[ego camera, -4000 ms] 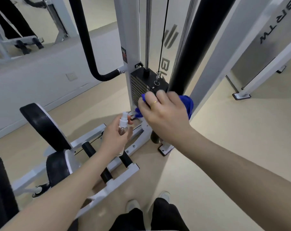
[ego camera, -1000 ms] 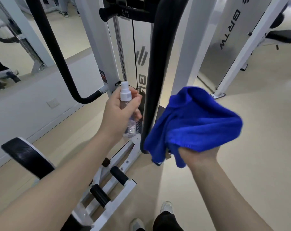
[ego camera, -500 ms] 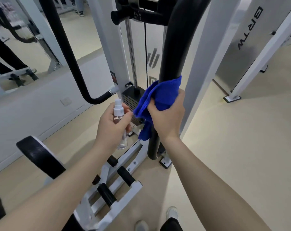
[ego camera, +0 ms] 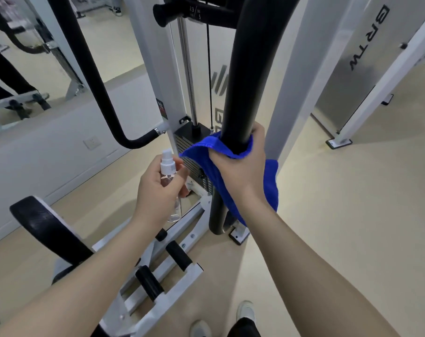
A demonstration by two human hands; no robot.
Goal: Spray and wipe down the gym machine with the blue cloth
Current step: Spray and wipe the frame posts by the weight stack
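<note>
Beige gym floor (ego camera: 340, 215) surrounds the white-framed gym machine (ego camera: 155, 69). Its thick black padded bar (ego camera: 245, 81) rises upright, and the bright blue cloth (ego camera: 270, 188) wraps it, loose folds hanging below. Right hand (ego camera: 238, 169) has its grip clamped round cloth and bar. Left hand (ego camera: 158, 190) grips a clear spray bottle (ego camera: 169, 171) upright, just beside.

Bare forearms, dark trousers, pale shoes.

Both forearms are bare to the frame's lower edge, with no sleeve, watch or bracelet showing on them. The left hand (ego camera: 158, 188) and the right hand (ego camera: 240, 171) wear no gloves. At the bottom edge, black fabric trouser legs (ego camera: 244, 328) end above two light grey, round-toed shoes (ego camera: 245, 311).
</note>
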